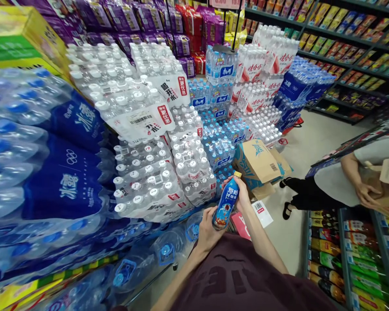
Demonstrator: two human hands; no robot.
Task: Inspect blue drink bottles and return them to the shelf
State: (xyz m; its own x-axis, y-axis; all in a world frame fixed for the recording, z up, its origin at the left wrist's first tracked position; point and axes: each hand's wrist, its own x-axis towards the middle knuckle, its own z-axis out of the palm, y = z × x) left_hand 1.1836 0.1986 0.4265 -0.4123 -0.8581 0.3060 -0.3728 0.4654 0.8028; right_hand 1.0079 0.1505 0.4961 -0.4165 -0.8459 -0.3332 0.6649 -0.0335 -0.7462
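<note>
I hold a blue drink bottle (226, 204) with a yellow cap in both hands, low in the middle of the view. My left hand (206, 230) cups its bottom end, fingers curled round it. My right hand (240, 193) grips its upper part near the cap. The bottle is tilted, cap up and to the right. Shrink-wrapped packs of water bottles (155, 172) are stacked just beyond it.
Blue-wrapped water packs (52, 164) tower at the left. A cardboard box (257, 166) lies on the floor ahead. Another person (353, 177) stands at the right holding cardboard. A shelf of bottled drinks (350, 255) runs at lower right; snack shelves (343, 34) behind.
</note>
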